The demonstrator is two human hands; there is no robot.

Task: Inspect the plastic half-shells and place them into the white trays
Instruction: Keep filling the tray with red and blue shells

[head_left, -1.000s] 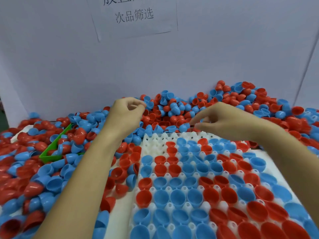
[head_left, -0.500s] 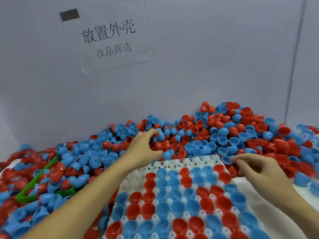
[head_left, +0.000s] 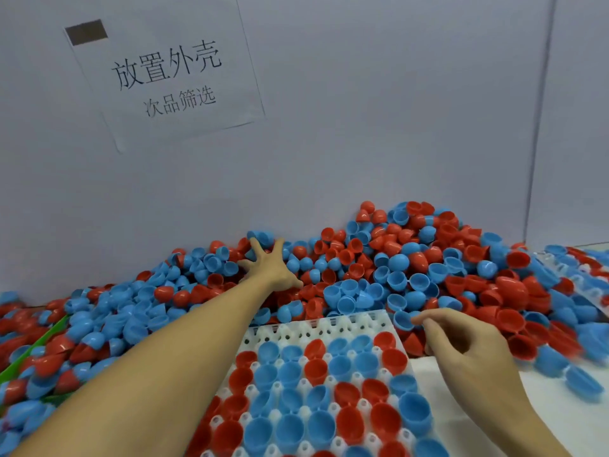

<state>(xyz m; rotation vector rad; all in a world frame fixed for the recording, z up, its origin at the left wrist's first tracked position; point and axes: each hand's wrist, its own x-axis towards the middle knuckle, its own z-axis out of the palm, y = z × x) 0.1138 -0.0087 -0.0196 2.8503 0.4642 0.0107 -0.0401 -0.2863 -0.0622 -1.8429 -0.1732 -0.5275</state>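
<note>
A big heap of red and blue plastic half-shells (head_left: pixel 412 265) lies against the back wall. In front of it sits a white tray (head_left: pixel 316 328); most of its cups hold red or blue shells, and its far row is bare. My left hand (head_left: pixel 268 267) reaches deep into the heap, fingers spread and resting on the shells near the wall. Just past the tray's far right corner, my right hand (head_left: pixel 461 347) pinches the rim of a blue half-shell (head_left: pixel 402 319) between thumb and forefinger.
A green container (head_left: pixel 33 349) lies half buried in shells at the left. A second white tray (head_left: pixel 560 268) shows under shells at the far right. A paper sign (head_left: pixel 164 70) hangs on the grey wall. Loose shells lie on the white tabletop (head_left: pixel 543 417) at right.
The view has tilted up toward the wall. My left hand has stretched farther back into the heap and spread its fingers. My right hand has moved to the tray's far right corner.
</note>
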